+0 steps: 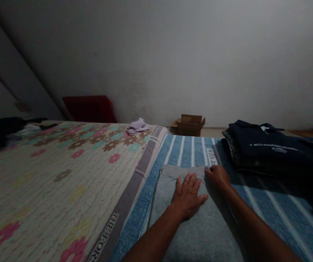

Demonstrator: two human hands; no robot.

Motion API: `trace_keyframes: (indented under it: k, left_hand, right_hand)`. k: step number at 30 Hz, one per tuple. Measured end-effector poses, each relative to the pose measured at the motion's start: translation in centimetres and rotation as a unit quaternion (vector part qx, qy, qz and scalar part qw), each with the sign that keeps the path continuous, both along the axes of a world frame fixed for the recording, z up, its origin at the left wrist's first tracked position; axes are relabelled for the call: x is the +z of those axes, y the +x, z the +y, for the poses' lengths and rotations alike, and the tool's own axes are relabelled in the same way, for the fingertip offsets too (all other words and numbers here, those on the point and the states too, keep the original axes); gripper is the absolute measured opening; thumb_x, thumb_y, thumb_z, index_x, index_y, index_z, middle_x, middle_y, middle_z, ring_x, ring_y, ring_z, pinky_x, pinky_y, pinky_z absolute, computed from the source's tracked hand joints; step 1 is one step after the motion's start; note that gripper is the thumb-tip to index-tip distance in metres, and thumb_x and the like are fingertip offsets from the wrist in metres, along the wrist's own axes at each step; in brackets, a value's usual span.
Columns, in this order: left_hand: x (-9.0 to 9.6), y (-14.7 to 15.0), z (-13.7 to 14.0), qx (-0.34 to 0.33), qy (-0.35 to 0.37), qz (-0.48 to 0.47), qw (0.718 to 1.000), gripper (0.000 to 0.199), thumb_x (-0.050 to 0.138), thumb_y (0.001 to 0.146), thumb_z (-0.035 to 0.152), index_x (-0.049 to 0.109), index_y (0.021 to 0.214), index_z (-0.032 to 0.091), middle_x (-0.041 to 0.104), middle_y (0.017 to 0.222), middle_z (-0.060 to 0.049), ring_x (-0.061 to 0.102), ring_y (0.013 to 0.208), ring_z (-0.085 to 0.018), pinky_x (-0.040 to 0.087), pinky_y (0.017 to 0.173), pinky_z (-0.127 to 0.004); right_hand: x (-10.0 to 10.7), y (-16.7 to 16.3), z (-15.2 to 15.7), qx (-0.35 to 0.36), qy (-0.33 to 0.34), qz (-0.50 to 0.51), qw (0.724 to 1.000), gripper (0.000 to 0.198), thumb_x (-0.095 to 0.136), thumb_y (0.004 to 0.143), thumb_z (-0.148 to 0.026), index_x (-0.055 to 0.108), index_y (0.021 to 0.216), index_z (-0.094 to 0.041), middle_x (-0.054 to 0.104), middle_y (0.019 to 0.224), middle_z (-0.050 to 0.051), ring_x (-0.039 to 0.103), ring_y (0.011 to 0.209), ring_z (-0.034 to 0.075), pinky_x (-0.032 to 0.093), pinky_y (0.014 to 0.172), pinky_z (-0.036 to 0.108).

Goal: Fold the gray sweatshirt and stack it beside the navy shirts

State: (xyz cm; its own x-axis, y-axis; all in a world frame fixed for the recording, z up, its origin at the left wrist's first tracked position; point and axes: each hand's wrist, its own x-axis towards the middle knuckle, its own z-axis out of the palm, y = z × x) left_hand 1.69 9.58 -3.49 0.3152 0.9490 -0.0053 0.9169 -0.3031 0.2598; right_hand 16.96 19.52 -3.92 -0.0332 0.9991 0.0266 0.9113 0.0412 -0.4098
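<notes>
A grey folded garment (200, 233) with a ribbed band along its far edge lies on the blue striped cloth (137, 222). My left hand (189, 196) rests flat on its upper part, fingers spread and thumb out to the right. My right hand (218, 177) is closed at the far right corner, its fingertips pinching the edge of the band. The near end of the garment runs out of view at the bottom.
Right of the garment stands a stack of dark folded clothes (268, 149), navy on top. On the left is a flowered mattress (85, 182) with a small lilac cloth (137, 126). An opened cardboard box (190, 128) and a red object (89, 108) are near the wall.
</notes>
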Motion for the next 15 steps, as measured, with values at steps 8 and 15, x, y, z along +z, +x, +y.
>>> trace_keyframes:
  k: [8, 15]
  left_hand:
    - [-0.2, 0.2, -0.1, 0.041, 0.062, 0.02, 0.997, 0.064, 0.021, 0.092, 0.06, 0.03, 0.144, 0.025, 0.022, 0.154, -0.008, 0.01, 0.143, -0.026, 0.009, 0.111, -0.06]
    - [-0.2, 0.4, 0.0, 0.099, 0.032, 0.024, 0.994, 0.065, 0.019, 0.091, 0.062, 0.033, 0.142, 0.025, 0.03, 0.151, -0.011, 0.017, 0.141, -0.029, 0.013, 0.107, -0.066]
  right_hand:
    - [0.0, -0.2, 0.8, 0.01, 0.082, 0.02, 0.996, 0.032, 0.04, 0.092, -0.035, 0.065, 0.095, -0.015, 0.064, 0.104, 0.013, 0.059, 0.096, 0.022, 0.04, 0.079, 0.027]
    - [-2.7, -0.3, 1.0, 0.005, 0.084, 0.0, 0.996, 0.029, 0.044, 0.089, -0.034, 0.064, 0.086, -0.012, 0.065, 0.095, 0.015, 0.059, 0.092, 0.026, 0.04, 0.077, 0.033]
